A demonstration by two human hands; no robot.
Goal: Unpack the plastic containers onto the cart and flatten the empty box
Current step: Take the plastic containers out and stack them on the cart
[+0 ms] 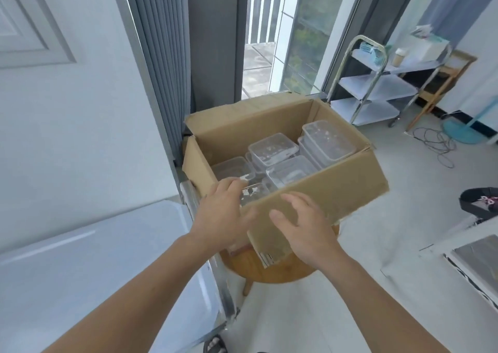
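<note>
I find the box (336, 191) of plastic containers (272, 147) on the table (269, 271). Left hand (223, 212) curls over its near rim, grip unclear; right hand (304, 226) spread open, holding nothing.

Daylight enters a tall window (304, 42) beside a grey curtain (159, 56); white wall (67, 137) left, pale floor (390, 204) below.

- box (323, 191): plain brown cardboard, no print
- containers (272, 147): clear, see-through
- stool (269, 271): orange-brown wood
- cart (377, 88): shiny silver frame, white shelves
- curtain (159, 56): grey, vertical pleat stripes
- fan base (458, 134): teal
- floor (377, 231): pale grey
- wall (94, 137): white
- shoe (482, 199): black, pink laces
- cup (398, 56): tan, white lid
</note>
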